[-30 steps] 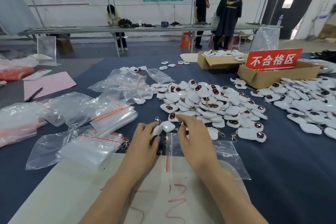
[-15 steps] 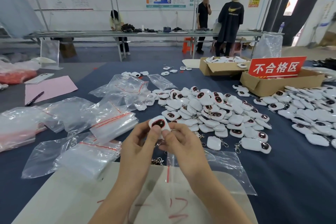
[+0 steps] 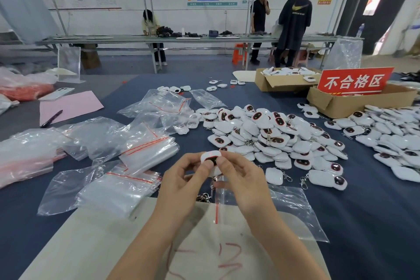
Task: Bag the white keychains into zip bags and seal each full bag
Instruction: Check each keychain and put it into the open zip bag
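Both forearms come up from the bottom edge and meet dead centre of the frame. The left hand (image 3: 181, 179) and right hand (image 3: 241, 179) are both pinching one keychain (image 3: 210, 156) between curled fingertips. It's held up off the counter (image 3: 363, 223), and the right thumb sits over its dark front patch. The keychain is a glossy white rounded-off plastic lump with a dark oval window rimmed in red. Can't really tell how its metal clip hangs, since the fingers hide that part.

Right under the hands, lower centre, a flat clear zip bag (image 3: 288, 209) with a red seal stripe lies partly on a pale beige board (image 3: 91, 245) scribbled with red marker. The rest of it is on the counter's dark blue cloth.

Just beyond the hands, centre right, there's a big pile of keychains (image 3: 272, 134), all smooth white shells, some showing dark ovals and some with silvery clasps. Crinkly stacks of zip bags (image 3: 145, 150) sit left of centre, shiny and see-through.

In the upper right is a brown cardboard box (image 3: 363, 107) with a red sign (image 3: 354, 80) stuck in it. On the far left there's a pink sheet (image 3: 70, 105) with a dark pen (image 3: 51, 118) at its edge.
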